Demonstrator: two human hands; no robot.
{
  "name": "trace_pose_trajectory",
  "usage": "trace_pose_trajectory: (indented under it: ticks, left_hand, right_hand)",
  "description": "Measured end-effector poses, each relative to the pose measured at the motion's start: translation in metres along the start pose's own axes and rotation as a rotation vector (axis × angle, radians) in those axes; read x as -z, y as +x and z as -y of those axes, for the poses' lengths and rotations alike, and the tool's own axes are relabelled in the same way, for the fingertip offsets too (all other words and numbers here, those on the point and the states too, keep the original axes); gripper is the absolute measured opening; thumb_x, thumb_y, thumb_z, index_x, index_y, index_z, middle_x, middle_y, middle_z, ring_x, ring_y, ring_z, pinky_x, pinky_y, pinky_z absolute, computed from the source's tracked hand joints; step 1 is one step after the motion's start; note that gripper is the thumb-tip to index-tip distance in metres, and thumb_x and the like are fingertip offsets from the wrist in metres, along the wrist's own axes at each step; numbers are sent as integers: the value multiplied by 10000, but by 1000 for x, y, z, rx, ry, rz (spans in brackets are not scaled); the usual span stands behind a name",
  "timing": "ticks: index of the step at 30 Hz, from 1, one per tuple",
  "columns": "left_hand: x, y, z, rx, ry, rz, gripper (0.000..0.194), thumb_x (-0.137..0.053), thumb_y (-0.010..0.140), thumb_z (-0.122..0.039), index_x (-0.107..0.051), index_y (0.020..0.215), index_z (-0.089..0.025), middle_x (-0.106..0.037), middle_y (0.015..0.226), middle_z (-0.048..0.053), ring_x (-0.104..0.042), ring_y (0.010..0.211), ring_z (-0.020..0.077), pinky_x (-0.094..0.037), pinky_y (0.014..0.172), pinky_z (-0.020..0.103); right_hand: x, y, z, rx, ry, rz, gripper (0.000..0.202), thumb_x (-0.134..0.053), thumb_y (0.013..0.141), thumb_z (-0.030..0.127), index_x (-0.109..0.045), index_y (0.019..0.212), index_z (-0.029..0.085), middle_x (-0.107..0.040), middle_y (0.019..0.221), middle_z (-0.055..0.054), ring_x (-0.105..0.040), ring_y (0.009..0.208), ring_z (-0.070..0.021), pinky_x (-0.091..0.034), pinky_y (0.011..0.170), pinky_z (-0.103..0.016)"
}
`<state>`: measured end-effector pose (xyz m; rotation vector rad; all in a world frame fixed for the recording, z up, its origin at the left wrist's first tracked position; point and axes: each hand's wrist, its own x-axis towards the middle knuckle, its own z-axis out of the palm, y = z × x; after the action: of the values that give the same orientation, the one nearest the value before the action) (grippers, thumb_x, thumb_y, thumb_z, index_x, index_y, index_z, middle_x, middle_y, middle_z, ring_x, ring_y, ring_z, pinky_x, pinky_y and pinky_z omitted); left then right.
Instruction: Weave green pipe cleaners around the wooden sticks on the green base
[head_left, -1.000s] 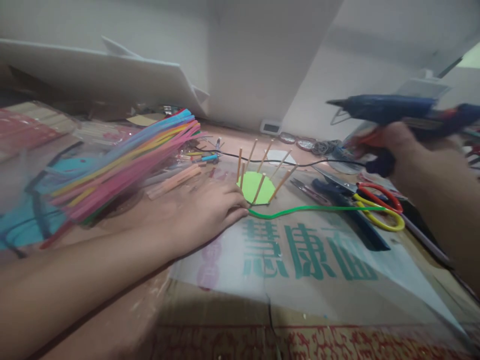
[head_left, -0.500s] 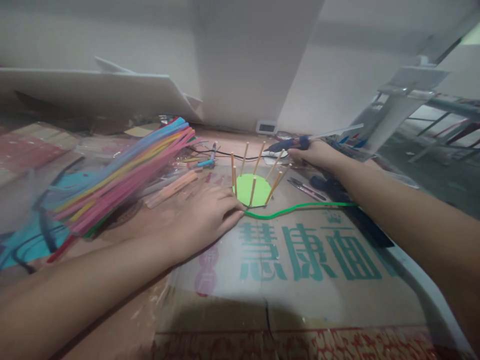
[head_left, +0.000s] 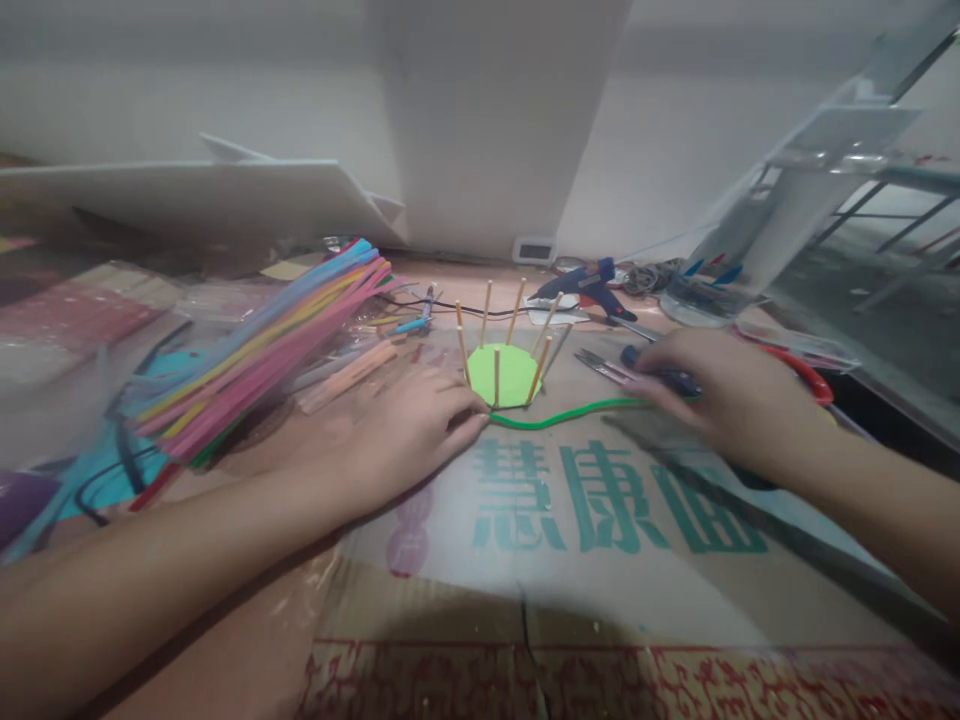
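A light green disc [head_left: 504, 374] with several upright wooden sticks around its rim sits on the cardboard. My left hand [head_left: 420, 425] lies at its left front edge, fingertips pinched on the end of a green strip [head_left: 551, 418]. That strip runs rightward along the cardboard to my right hand [head_left: 697, 385], which is blurred. Beneath the right fingers are dark-handled scissors [head_left: 604, 368]; whether the hand grips them or the strip cannot be made out. Behind, the blue glue gun [head_left: 585, 287] stands with its nozzle over a white scrap.
Left of the disc lies a bundle of coloured strips [head_left: 270, 350]. A small white display [head_left: 534, 250] stands by the wall. Red-handled pliers or scissors [head_left: 806, 375] and a clear container [head_left: 712, 285] are at the right.
My right hand has let go of the glue gun and moved down and toward me to the scissors. My left hand stays at the disc's edge.
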<state>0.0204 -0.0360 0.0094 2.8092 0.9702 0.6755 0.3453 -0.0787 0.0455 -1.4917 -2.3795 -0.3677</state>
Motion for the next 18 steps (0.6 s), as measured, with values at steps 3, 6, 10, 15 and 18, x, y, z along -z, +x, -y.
trace_pose_trajectory:
  ticks: [3,6,10,15,18]
  left_hand:
    - [2,0,-4,38,-17,24,226,-527,965,-281,-728,967,-178,-726,955,66,-642,917,206,-484,840,359]
    - [4,-1,-5,73,-40,31,211,-537,957,-270,-726,987,-183,-730,970,62,-645,933,207,-488,856,364]
    - [4,2,-5,97,-24,27,205,-542,949,-275,-721,949,-176,-736,944,62,-650,899,216,-489,813,364]
    - [3,4,-6,94,-42,35,214,-518,960,-267,-709,914,-180,-734,926,52,-650,871,199,-479,789,340]
    - [3,2,-6,130,-24,31,213,-502,965,-284,-689,960,-183,-730,955,52,-651,892,208,-482,782,342]
  right_hand:
    - [-19,2,29,155,197,157,334,-543,948,485,-622,1046,175,-670,998,-112,-602,929,-270,-473,805,-395]
    - [-32,11,43,234,317,172,285,-544,968,400,-635,1129,184,-676,1067,-100,-591,1008,-259,-458,877,-409]
    - [-35,23,44,294,341,144,225,-473,995,261,-689,990,198,-685,916,-68,-604,874,-214,-458,790,-358]
    - [-29,26,40,254,344,117,222,-436,966,179,-656,933,180,-676,865,-69,-607,807,-190,-450,698,-303]
    - [-27,27,38,270,419,75,182,-475,956,194,-656,958,183,-680,848,-60,-617,794,-182,-457,699,-295]
